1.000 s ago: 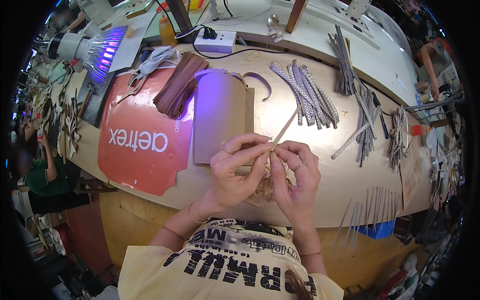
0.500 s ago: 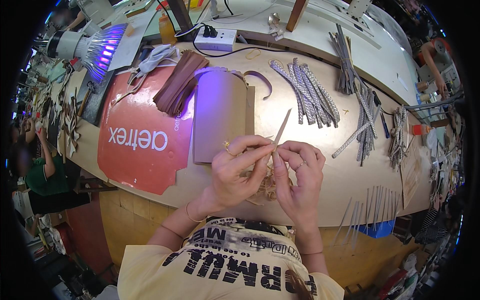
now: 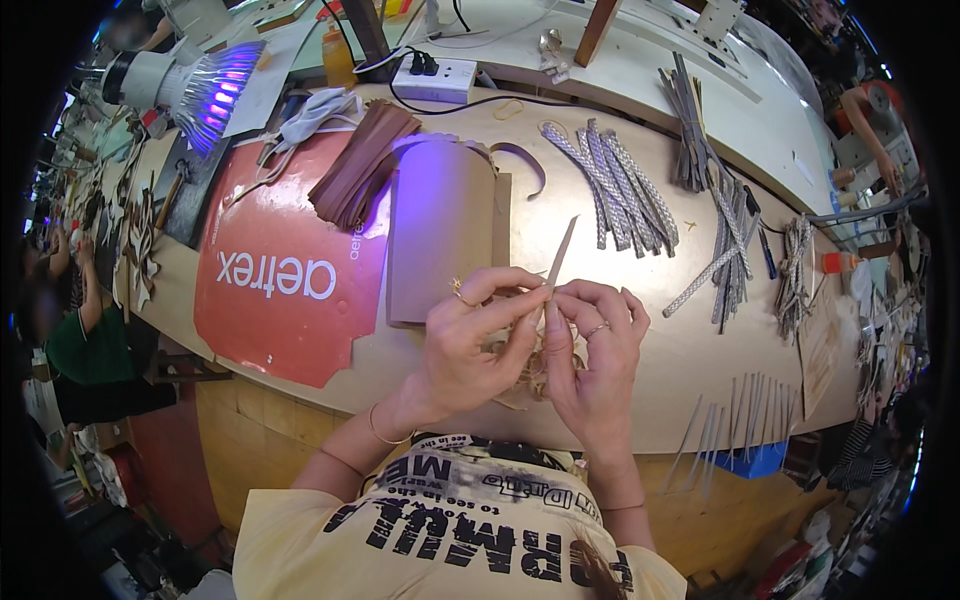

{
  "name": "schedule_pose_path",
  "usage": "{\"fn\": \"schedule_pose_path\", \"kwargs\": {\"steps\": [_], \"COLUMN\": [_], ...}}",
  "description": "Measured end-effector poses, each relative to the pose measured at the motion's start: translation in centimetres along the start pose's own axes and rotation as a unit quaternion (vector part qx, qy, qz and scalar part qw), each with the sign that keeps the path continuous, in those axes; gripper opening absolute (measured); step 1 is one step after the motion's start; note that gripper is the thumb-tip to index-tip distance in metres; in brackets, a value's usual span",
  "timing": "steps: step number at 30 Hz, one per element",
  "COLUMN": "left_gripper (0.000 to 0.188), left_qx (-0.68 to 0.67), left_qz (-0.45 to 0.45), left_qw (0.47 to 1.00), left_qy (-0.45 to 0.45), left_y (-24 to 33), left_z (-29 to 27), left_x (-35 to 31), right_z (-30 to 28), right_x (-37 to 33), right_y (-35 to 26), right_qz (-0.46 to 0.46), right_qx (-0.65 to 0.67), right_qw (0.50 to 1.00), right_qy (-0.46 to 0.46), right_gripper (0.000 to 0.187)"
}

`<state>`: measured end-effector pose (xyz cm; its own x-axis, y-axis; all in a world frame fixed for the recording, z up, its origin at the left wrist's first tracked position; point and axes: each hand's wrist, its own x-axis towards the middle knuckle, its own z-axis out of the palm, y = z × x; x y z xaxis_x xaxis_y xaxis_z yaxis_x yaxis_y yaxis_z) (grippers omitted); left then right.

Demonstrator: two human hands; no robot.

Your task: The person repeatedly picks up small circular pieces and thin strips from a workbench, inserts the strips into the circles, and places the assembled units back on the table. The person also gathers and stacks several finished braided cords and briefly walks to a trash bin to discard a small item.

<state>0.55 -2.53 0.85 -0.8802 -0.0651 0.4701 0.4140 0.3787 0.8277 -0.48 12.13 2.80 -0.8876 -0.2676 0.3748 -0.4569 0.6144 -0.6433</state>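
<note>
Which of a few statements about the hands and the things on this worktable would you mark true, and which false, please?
1. The left hand and the right hand both hold a narrow pale strip at their fingertips. True.
2. The silvery braided strips lie left of the red sheet. False: they lie to its right.
3. Black plugs sit in the white power strip. True.
4. The finned lamp at upper left glows green. False: it glows blue-violet.
5. Only the right hand wears a ring. False: each hand wears one.
</note>
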Motion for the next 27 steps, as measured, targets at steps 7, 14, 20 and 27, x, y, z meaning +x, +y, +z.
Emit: {"fn": "schedule_pose_path", "kwargs": {"steps": [7, 14, 20, 27], "left_gripper": [0.022, 0.018, 0.017, 0.018], "left_qx": [0.011, 0.011, 0.004, -0.041], "left_qz": [0.005, -0.021, -0.051, -0.082], "left_qw": [1.000, 1.000, 0.998, 0.994], "left_qy": [0.001, -0.016, -0.040, -0.062], "left_y": [0.3, 0.5, 0.5, 0.0], "left_z": [0.2, -0.1, -0.4, -0.7], "left_x": [0.1, 0.7, 0.9, 1.0], "right_z": [0.2, 0.8, 0.8, 0.9], "right_x": [-0.1, -0.3, -0.3, -0.2], "right_y": [0.1, 0.3, 0.5, 0.7], "right_qz": [0.008, -0.002, -0.018, -0.019], "right_qx": [-0.011, -0.080, -0.108, -0.094], "right_qw": [1.000, 0.997, 0.994, 0.995], "right_qy": [-0.002, -0.003, -0.001, 0.001], "right_gripper": [0.013, 0.013, 0.014, 0.014]}}
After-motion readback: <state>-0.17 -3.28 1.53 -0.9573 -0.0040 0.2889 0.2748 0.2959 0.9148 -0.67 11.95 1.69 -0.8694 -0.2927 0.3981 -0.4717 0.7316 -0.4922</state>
